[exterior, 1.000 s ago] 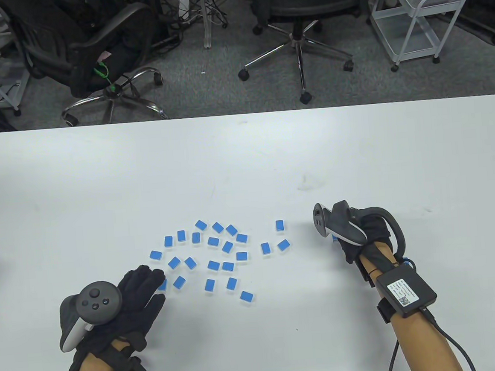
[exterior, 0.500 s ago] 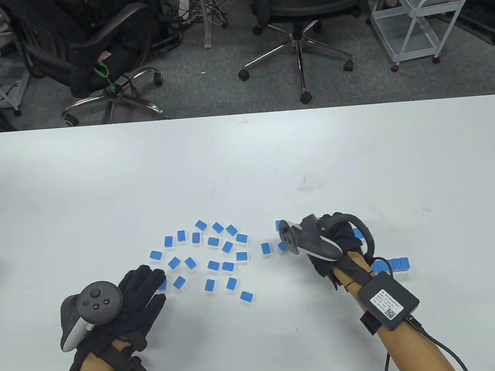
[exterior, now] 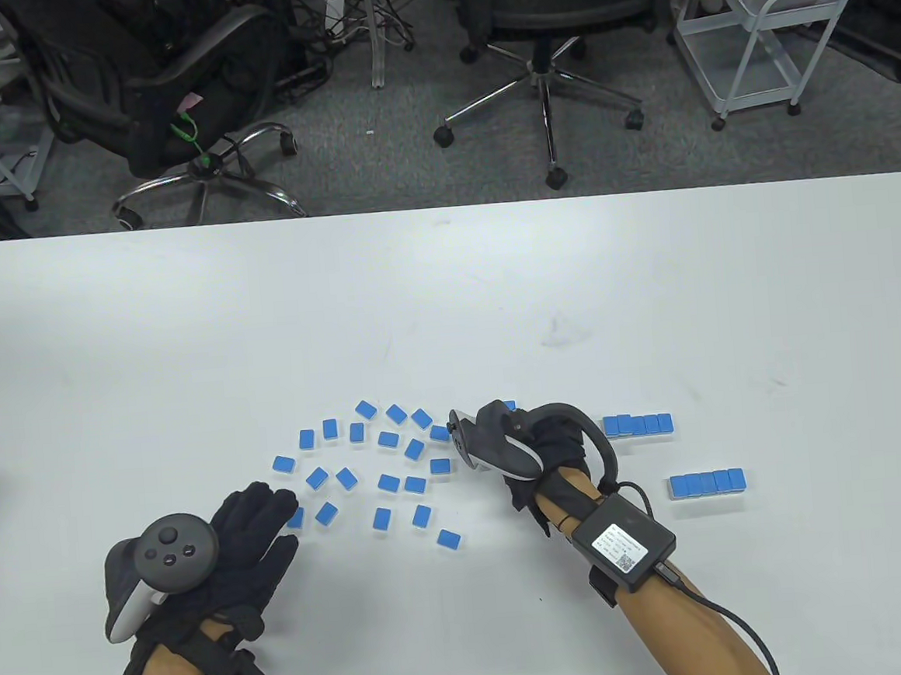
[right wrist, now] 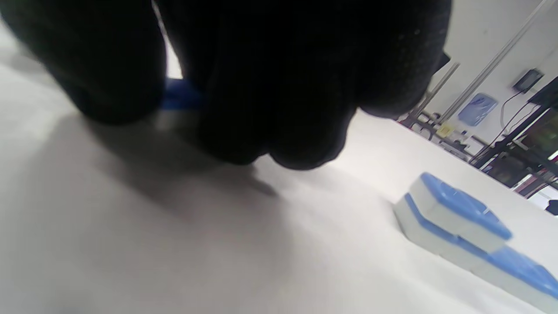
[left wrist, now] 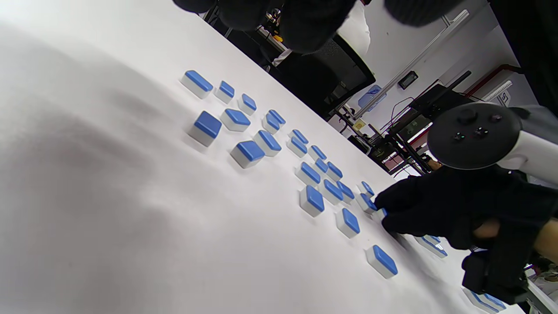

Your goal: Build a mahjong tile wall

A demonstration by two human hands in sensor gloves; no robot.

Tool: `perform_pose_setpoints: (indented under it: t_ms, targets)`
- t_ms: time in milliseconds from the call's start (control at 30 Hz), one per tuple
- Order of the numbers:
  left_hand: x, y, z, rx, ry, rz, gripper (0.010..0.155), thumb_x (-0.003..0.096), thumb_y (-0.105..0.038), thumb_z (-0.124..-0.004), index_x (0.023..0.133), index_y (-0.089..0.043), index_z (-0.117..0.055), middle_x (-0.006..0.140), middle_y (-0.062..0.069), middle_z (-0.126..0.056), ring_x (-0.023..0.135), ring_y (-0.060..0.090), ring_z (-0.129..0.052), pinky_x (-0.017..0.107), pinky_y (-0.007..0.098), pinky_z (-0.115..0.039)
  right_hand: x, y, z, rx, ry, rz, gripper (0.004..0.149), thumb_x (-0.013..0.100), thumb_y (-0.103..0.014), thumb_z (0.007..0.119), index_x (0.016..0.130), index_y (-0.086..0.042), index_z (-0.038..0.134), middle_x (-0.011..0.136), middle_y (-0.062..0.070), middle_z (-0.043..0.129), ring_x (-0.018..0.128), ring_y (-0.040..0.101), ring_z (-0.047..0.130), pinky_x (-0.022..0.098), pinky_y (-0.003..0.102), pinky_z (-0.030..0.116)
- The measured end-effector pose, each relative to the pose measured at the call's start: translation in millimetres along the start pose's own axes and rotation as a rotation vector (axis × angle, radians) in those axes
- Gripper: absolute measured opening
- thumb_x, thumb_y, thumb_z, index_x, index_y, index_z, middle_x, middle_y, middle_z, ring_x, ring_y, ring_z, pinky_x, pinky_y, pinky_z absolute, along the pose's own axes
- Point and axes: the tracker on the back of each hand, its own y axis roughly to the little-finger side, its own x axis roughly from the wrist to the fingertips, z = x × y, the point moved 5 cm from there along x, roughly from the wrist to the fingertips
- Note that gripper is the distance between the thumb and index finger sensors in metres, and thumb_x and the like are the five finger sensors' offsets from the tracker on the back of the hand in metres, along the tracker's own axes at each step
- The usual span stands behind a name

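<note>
Blue-backed mahjong tiles (exterior: 388, 481) lie loose across the white table (exterior: 447, 291), and your right hand (exterior: 541, 455) sits at that scatter's right edge, fingertips (left wrist: 386, 203) down among the nearest tiles. Whether it pinches one you cannot tell; the glove hides the contact. Two finished rows (exterior: 638, 425) run left-to-right well off to its right, so a picked tile likely travels rightward, long side matched to its neighbours. Your left hand (exterior: 251, 524) rests flat with fingers relaxed at the scatter's left edge, nearer the tiles on that side.
</note>
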Motion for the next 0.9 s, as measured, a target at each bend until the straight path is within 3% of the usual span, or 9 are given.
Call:
perform_pose_setpoints:
  t_ms: [100,233,300,467,533,667,900]
  targets:
    - [1,-1,0,0.003,0.002,-0.003,0.069,0.0502,-0.062,-0.053,0.113,-0.034,-0.046,0.122,0.004,-0.03,0.113,0.036,-0.025,0.077,0.067,-0.026,-9,-1,3,-0.035,0.022,-0.064,0.055,0.031,-0.045,0.09,0.08,-0.02,0.083,0.063,-0.002,0.103,0.054,0.023,0.104,0.054,0.051,0.081]
    - [0,-1,0,0.003,0.001,-0.005,0.069,0.0502,-0.062,-0.053,0.113,-0.034,-0.046,0.122,0.004,-0.03,0.113,0.036,-0.025,0.077,0.067,-0.026,-20,3,8,-0.128,0.058,-0.139,0.057,0.028,-0.05,0.09,0.076,-0.021,0.086,0.057,-0.003,0.104,0.049,0.022,0.105,0.052,0.05,0.083]
    - [0,-1,0,0.004,-0.003,-0.006,0.07,0.0503,-0.062,-0.053,0.113,-0.033,-0.046,0.122,0.004,-0.03,0.113,0.036,-0.025,0.077,0.067,-0.026,-23,23,0,-0.108,0.085,-0.101,0.058,0.027,-0.051,0.09,0.077,-0.022,0.085,0.058,-0.003,0.103,0.051,0.022,0.104,0.054,0.05,0.082]
    - [1,-1,-1,0.008,0.003,-0.006,0.07,0.0503,-0.062,-0.053,0.113,-0.033,-0.046,0.122,0.004,-0.03,0.113,0.036,-0.025,0.077,0.067,-0.026,-17,113,-41,-0.035,0.226,0.111,0.058,0.028,-0.048,0.091,0.08,-0.025,0.081,0.06,-0.003,0.101,0.055,0.024,0.101,0.06,0.051,0.076]
    - [2,-2,-1,0.006,0.002,-0.008,0.07,0.0503,-0.062,-0.053,0.113,-0.033,-0.046,0.122,0.004,-0.03,0.113,0.036,-0.025,0.077,0.067,-0.026,-13,134,-45,-0.063,0.209,0.163,0.058,0.029,-0.048,0.091,0.081,-0.026,0.08,0.062,-0.003,0.099,0.058,0.023,0.099,0.063,0.051,0.074]
    - [2,-1,-1,0.007,0.002,-0.007,0.069,0.0503,-0.062,-0.053,0.113,-0.033,-0.047,0.122,0.003,-0.03,0.113,0.036,-0.025,0.077,0.067,-0.026,-3,161,-24,-0.021,0.088,0.207,0.057,0.03,-0.046,0.09,0.083,-0.028,0.077,0.066,-0.003,0.097,0.062,0.024,0.097,0.067,0.052,0.07]
    - [2,-1,-1,0.007,0.004,-0.003,0.07,0.0503,-0.062,-0.053,0.113,-0.033,-0.046,0.122,0.004,-0.03,0.113,0.036,-0.025,0.077,0.067,-0.026,10,160,31,-0.039,-0.034,0.189,0.057,0.029,-0.045,0.09,0.082,-0.03,0.077,0.064,-0.005,0.098,0.062,0.022,0.098,0.068,0.051,0.071]
